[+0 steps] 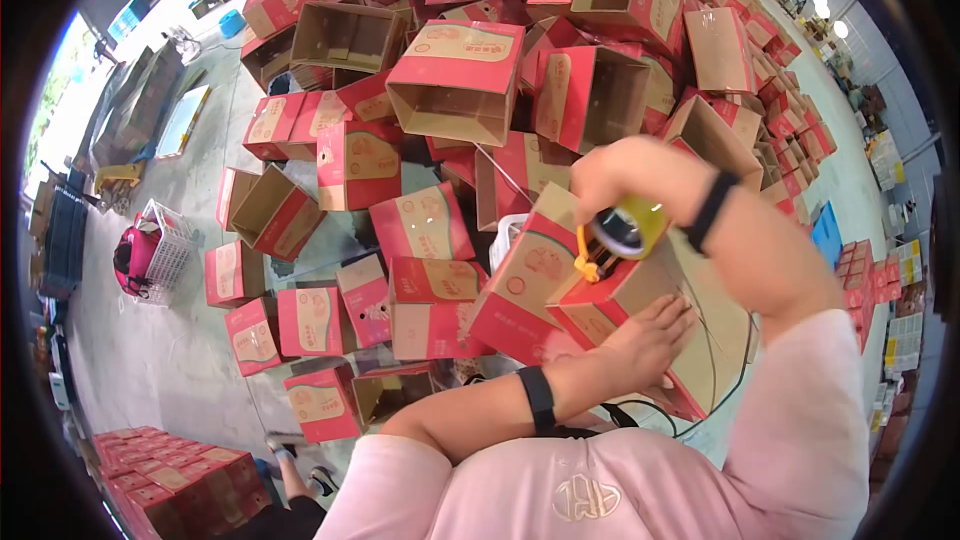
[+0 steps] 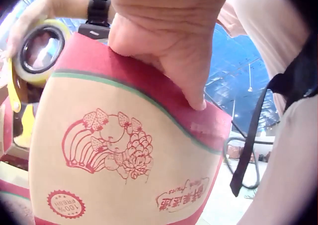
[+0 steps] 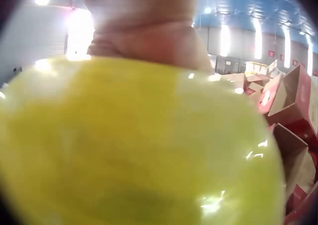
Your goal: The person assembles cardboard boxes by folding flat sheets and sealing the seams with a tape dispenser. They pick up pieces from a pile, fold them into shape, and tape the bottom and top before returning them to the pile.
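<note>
My right hand [image 1: 640,175] grips a tape dispenser [image 1: 590,265] with an orange front end, over the near box's edge. A wide roll of yellowish tape [image 1: 652,225] sits in it and fills most of the right wrist view. My left hand [image 1: 650,335] lies with its fingers extended on the top of a red and tan carton [image 1: 585,315]. In the left wrist view the palm rests along the red upper edge of this carton [image 2: 109,135], whose side bears a fruit drawing. The tape roll [image 2: 62,31] shows beyond its left edge.
Many open red cartons [image 1: 455,70] are heaped in front of me. Another carton [image 1: 530,285] stands close left of the worked one. A white basket [image 1: 170,250] is on the floor at left, and stacked flat cartons [image 1: 180,485] lie lower left. A dark cable [image 1: 735,390] hangs nearby.
</note>
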Demonstrator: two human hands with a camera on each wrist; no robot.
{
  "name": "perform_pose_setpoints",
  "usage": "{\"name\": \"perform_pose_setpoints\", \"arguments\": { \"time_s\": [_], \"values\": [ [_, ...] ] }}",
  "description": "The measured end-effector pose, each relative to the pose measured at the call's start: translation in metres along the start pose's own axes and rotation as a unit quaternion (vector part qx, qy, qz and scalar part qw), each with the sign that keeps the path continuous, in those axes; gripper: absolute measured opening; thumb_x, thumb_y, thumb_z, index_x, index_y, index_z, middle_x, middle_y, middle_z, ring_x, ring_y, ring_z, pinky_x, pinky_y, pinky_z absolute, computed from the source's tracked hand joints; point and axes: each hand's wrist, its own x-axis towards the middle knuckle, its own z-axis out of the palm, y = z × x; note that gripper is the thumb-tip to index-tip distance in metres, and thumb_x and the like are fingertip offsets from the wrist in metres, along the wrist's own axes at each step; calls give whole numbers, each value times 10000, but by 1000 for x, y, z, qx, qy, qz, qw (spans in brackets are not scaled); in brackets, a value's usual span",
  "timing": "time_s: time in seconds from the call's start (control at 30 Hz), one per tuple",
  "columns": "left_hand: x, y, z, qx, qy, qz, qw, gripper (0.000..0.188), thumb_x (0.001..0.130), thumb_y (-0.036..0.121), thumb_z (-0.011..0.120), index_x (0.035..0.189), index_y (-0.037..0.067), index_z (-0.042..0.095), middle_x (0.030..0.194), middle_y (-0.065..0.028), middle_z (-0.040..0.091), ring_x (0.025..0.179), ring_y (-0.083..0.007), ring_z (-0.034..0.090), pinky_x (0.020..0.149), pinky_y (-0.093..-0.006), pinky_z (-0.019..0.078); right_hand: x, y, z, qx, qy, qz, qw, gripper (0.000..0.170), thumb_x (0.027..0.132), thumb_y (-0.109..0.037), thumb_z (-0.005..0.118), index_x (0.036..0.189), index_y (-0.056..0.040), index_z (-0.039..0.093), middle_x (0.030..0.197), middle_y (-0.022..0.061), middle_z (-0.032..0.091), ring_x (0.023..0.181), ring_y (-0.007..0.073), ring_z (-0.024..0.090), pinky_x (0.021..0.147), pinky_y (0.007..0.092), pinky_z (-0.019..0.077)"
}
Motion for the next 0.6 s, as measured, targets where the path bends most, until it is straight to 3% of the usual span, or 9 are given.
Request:
{"name": "perform_pose_setpoints", "arguments": {
  "time_s": [0.17, 0.23, 0.27, 0.33, 0.37, 0.4, 0.47, 0.53, 0.6],
  "values": [
    [7, -4, -4, 43, 69, 17, 997, 735, 629, 426, 678, 1217, 9, 533, 1293, -124, 508, 1228, -305, 456, 1059, -415, 340, -172, 40, 5, 120, 126, 32, 984, 367, 804, -343, 623, 976, -20, 656, 773, 165, 655, 740, 277, 643, 656, 363, 493],
    [2, -4, -11, -27, 96, 16, 995, 690, 615, 401, 716, 1168, 21, 557, 1213, -99, 539, 1164, -289, 485, 985, -411, 390, -193, 61, 72, 158, 269, -6, 950, 387, 809, -357, 632, 1006, -24, 638, 832, 163, 646, 778, 293, 626, 679, 372, 484],
    [0, -3, -9, -26, 96, 17, 995, 690, 615, 401, 716, 1168, 21, 557, 1213, -99, 539, 1164, -289, 485, 985, -411, 390, -200, 68, 111, 168, 386, -30, 906, 411, 799, -379, 629, 1004, -23, 629, 781, 179, 628, 720, 350, 605, 637, 408, 469],
    [-5, -3, -3, 1, 131, 22, 991, 645, 608, 405, 739, 1120, 45, 583, 1137, -78, 550, 1083, -273, 514, 904, -404, 416, -224, 63, 174, 160, 460, -39, 872, 462, 825, -377, 627, 1118, -21, 588, 917, 202, 577, 817, 365, 580, 694, 406, 466],
    [-4, -2, -4, 0, 126, 25, 992, 645, 608, 405, 739, 1120, 45, 583, 1137, -78, 550, 1083, -273, 514, 904, -404, 416, -257, 51, 190, 216, 390, 31, 895, 460, 817, -328, 649, 1146, -16, 577, 910, 186, 568, 836, 357, 581, 708, 400, 470],
    [-3, -1, -6, 16, 120, 21, 992, 633, 613, 413, 745, 1112, 56, 591, 1131, -69, 551, 1066, -268, 522, 884, -398, 419, -277, 49, 220, 224, 410, 14, 884, 490, 778, -304, 691, 1161, -21, 574, 910, 178, 567, 813, 361, 585, 698, 408, 482],
    [1, 0, -11, 32, 111, 16, 993, 620, 617, 420, 751, 1104, 67, 598, 1126, -61, 552, 1048, -263, 530, 865, -393, 422, -336, 37, 269, 237, 366, 90, 896, 507, 744, -289, 713, 1161, -33, 580, 906, 181, 561, 790, 365, 589, 677, 424, 490],
    [1, 5, -14, 41, 98, 0, 994, 620, 599, 418, 770, 1088, 73, 609, 1118, -59, 558, 1034, -268, 538, 868, -395, 425, -380, 26, 299, 276, 207, 171, 923, 524, 717, -286, 725, 1160, -42, 588, 922, 183, 565, 770, 362, 595, 655, 424, 495],
    [5, 11, -11, 35, 94, 4, 995, 609, 602, 401, 779, 1090, 77, 611, 1111, -63, 561, 1035, -271, 537, 874, -396, 425, -359, 35, 363, 286, 180, 128, 932, 536, 695, -277, 733, 1158, -44, 594, 931, 181, 573, 778, 357, 603, 654, 418, 502]
  ]
}}
